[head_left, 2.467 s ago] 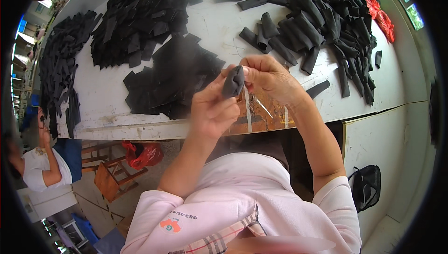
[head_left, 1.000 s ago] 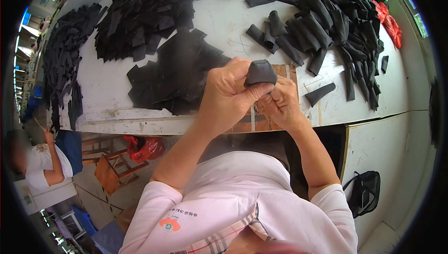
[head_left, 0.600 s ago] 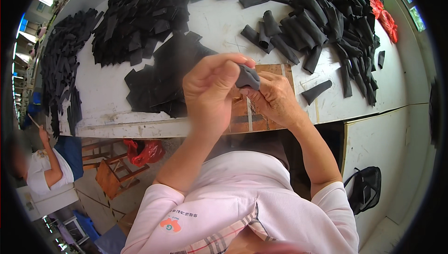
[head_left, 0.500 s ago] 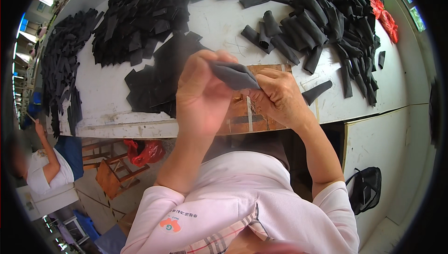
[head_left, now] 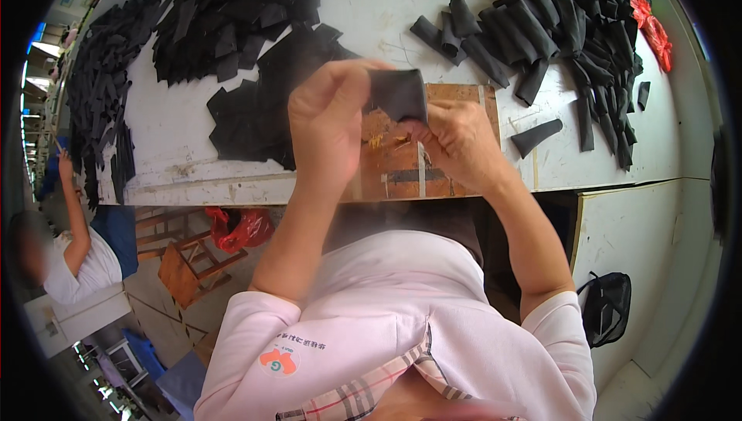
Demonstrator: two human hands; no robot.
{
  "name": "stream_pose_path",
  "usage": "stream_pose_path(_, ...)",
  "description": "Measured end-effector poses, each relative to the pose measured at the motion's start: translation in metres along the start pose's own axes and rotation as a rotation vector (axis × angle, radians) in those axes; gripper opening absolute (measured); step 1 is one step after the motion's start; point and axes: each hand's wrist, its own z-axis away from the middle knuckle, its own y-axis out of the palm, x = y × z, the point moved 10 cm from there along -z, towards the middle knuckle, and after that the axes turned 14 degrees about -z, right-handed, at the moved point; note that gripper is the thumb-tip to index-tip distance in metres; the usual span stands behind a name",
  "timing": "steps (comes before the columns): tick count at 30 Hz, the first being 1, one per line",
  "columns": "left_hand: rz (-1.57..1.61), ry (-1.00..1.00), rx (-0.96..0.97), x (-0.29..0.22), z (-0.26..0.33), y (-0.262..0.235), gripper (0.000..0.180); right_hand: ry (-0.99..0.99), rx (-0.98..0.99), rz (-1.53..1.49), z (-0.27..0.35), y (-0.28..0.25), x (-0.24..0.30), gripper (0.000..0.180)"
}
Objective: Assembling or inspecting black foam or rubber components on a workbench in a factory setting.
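Between my two hands I hold a dark grey fabric tube (head_left: pixel 399 95) over the table edge. My left hand (head_left: pixel 328 112) grips its left end, with the fingers closed around and behind the cloth. My right hand (head_left: pixel 462 139) pinches the lower right corner between thumb and fingers. Under my hands lies a worn brown board (head_left: pixel 456 177) crossed by pale tape strips. Right of the board, a single rolled fabric tube (head_left: pixel 536 137) rests on the white table (head_left: pixel 270 197).
Flat black fabric pieces (head_left: pixel 255 123) lie left of my hands, with larger heaps (head_left: pixel 232 23) behind. A pile of rolled tubes (head_left: pixel 525 27) covers the back right, beside a red plastic bag (head_left: pixel 649 30). A wooden stool (head_left: pixel 189 270) stands below left. Another person (head_left: pixel 89 262) sits far left.
The fabric tube has turned from a slanted, folded shape to a flatter, squarer one facing me. Both hands have risen slightly in view, still gripping it. The view has shifted a little.
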Motion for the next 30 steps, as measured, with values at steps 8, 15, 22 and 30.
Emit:
stream_pose_path(8, -1.782, 0.078, -0.06, 0.073, -0.014, -0.006, 0.02, 0.05, -0.476, -0.451, -0.039, -0.103, -0.016, 0.043)
stream_pose_path(15, -1.855, 0.308, -0.024, 0.084, -0.004, -0.012, 0.007, 0.437, -0.329, -0.705, 0.051, -0.014, -0.036, 0.043)
stream_pose_path(22, -1.339, 0.591, -0.142, -0.007, 0.069, -0.01, 0.013, 0.663, -0.16, -0.993, 0.073, 0.056, -0.054, 0.049)
stream_pose_path(30, -1.301, 0.897, 0.317, -0.015, 0.152, 0.028, 0.02, 0.861, -0.046, -1.311, 0.073, 0.111, -0.057, 0.036)
